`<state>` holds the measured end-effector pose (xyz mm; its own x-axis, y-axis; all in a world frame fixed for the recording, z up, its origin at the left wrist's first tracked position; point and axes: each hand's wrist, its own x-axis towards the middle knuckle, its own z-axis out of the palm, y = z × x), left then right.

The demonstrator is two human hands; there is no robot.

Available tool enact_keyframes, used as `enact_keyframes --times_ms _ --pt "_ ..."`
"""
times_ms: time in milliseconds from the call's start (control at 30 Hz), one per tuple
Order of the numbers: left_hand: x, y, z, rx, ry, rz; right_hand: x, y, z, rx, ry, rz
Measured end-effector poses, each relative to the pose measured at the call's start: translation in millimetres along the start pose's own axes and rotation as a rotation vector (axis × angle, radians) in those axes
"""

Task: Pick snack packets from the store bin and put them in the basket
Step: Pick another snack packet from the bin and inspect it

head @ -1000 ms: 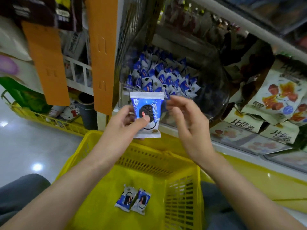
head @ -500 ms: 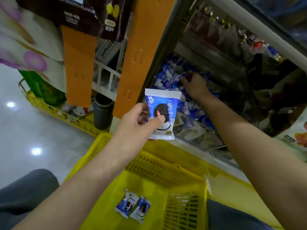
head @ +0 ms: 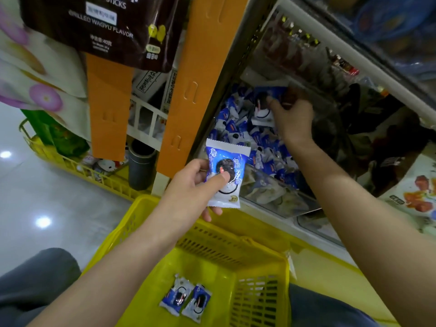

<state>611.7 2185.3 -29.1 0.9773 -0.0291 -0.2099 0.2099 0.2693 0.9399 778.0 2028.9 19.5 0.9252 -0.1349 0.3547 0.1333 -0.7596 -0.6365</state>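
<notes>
1. Your left hand (head: 188,187) is raised over the far rim of the yellow basket (head: 236,246). Its fingers are curled, with the thumb pressed on the front of a blue-and-white snack packet (head: 225,175) and the fingers behind it. You hold that packet upright, printed face towards you, just in front of the store bin (head: 278,197).
2. Your right hand (head: 292,116) reaches deep into the bin over its clear front wall. Its fingers and thumb are closed on a second packet (head: 263,107) at the back. You cannot tell whether this one is already clear of the others beneath it.
3. The pile of packets (head: 245,135) fills the left part of the bin, all in the same blue-and-white wrapper, heaped loosely against one another.
4. A pair of packets (head: 177,296) lies flat on the basket's floor, side by side and touching, towards your end of it.
5. An orange upright (head: 200,79) stands just left of the bin. A dark snack bag (head: 106,27) marked "GRILLED WAGYU FLAVOR" hangs up at the left.
6. Your grey trouser legs (head: 35,279) show on either side of the basket, above the shiny floor (head: 35,197).
</notes>
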Motion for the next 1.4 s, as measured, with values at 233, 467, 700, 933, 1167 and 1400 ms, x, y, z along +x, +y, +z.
enact_keyframes --times_ms 233,467,700,933,1167,1400 --pt "-2.5 -8.8 11.6 -0.023 -0.04 -0.06 -85.3 -22.4 -62.1 0.587 -0.237 0.19" --pt "-14.8 -12.8 22.2 -0.171 -0.182 -0.198 -154.2 -11.9 -59.6 0.537 -0.505 0.278" --pt "-25.5 -11.9 20.2 -0.07 -0.248 -0.074 -163.7 -11.5 -67.7 0.391 -0.427 0.09" --pt "-24.7 -6.2 16.2 -0.204 -0.352 -0.095 -156.9 -12.7 -68.9 0.428 -0.685 0.201" --pt "-13.5 -1.3 12.4 -0.221 -0.02 -0.037 -106.9 -11.6 -63.3 0.316 -0.283 0.165" --pt "-2.0 2.1 8.5 -0.33 0.032 -0.115 -21.8 -13.4 -5.2 0.175 -0.022 0.148"
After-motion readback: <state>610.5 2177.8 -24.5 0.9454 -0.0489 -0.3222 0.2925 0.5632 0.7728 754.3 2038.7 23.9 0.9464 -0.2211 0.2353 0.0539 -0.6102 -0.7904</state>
